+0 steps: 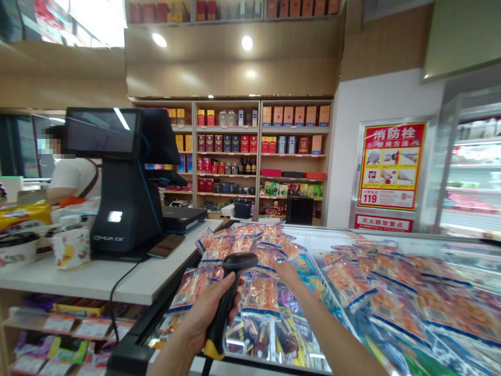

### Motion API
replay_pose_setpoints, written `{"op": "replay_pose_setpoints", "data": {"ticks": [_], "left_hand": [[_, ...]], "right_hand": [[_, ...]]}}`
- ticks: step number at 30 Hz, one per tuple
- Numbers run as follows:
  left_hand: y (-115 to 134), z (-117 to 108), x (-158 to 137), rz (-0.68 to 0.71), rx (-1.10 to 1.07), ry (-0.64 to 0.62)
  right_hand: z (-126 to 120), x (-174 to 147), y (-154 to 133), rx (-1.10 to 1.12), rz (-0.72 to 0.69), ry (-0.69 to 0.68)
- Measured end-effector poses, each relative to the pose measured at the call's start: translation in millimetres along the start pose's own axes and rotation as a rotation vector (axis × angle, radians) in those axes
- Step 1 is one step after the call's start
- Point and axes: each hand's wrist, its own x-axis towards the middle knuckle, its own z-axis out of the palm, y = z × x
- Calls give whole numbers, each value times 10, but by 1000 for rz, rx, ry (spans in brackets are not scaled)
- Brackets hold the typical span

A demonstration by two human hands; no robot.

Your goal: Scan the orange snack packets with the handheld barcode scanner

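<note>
My left hand (211, 308) is closed round the grip of a black and yellow barcode scanner (222, 318), whose head points away from me over the display. Ahead of the scanner, my right hand (287, 272) reaches in from the right, its fingers closed at the edge of a clear packet of orange-red food (264, 258). Its fingertips are small and partly hidden. More such packets (260, 292) lie in a heap under and around both hands, on the glass top of a freezer (238, 360). Colourful wrapped goods (291, 334) show below them.
A black checkout terminal (125, 209) stands on the white counter (156, 282) at left, beside a phone (166, 245) and a paper cup (71, 245). Its cable hangs over the counter edge. More packets (395, 297) lie at right. A person (74, 175) stands behind the terminal.
</note>
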Motion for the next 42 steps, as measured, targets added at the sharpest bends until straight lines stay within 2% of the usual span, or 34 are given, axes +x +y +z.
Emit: {"op": "replay_pose_setpoints", "data": {"ticks": [4,9,12,17,25,29,33,36,40,42], "left_hand": [[-11,-10,19,-19,6,-33],[-59,68,82,-54,10,-99],[-101,186,113,-70,19,-136],[-185,428,142,-87,49,-194],[-239,734,182,-46,143,-304],[-234,832,227,-40,161,-270],[-264,872,289,-28,169,-262],[-307,869,342,-8,166,-259],[-339,811,406,-30,155,-254],[-320,740,423,-14,139,-213]], "right_hand": [[35,53,17,149,19,31],[-284,86,247,345,8,169],[-488,97,409,365,43,268],[-700,134,607,232,65,372],[-865,137,725,178,81,409],[-1110,195,801,95,121,441],[-1485,278,967,-98,199,488],[-1727,309,1128,-270,283,462],[-1892,299,1289,-425,342,408],[-1901,279,1295,-493,332,448]]}}
